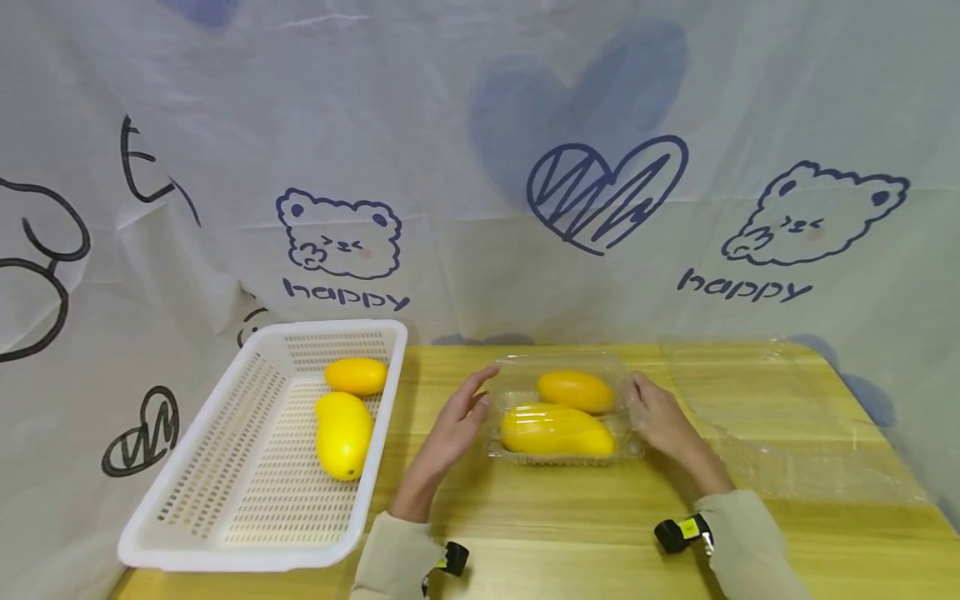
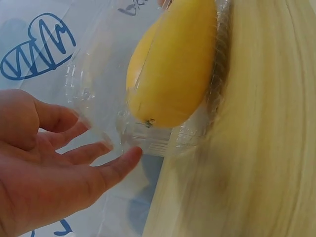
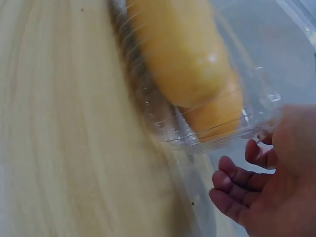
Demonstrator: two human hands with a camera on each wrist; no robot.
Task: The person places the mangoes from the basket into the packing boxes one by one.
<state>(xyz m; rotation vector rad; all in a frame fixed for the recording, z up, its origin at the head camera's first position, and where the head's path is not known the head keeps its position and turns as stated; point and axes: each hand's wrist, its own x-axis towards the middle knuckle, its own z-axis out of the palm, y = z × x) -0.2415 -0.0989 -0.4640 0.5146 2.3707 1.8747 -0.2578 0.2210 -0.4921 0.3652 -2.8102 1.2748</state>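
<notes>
A clear plastic clamshell container [image 1: 551,458] sits on the table in front of me, its clear cover over two yellow mangoes. The nearer mango [image 1: 557,431] is long and bright yellow; the one behind it [image 1: 575,391] is more orange. At the container's left side is my left hand [image 1: 455,425], fingers extended and fingertips close to the plastic edge. Whether they touch it is hard to tell. My right hand [image 3: 281,173] pinches the rim at the container's right end between thumb and forefinger, with the other fingers loosely bent below.
To the left stands a white perforated basket [image 1: 258,450] holding a yellow mango [image 1: 344,435] and an orange one [image 1: 356,377]. More clear plastic packaging [image 1: 795,417] lies on the table at right. A printed cloth [image 1: 450,167] hangs behind the wooden table [image 1: 555,525].
</notes>
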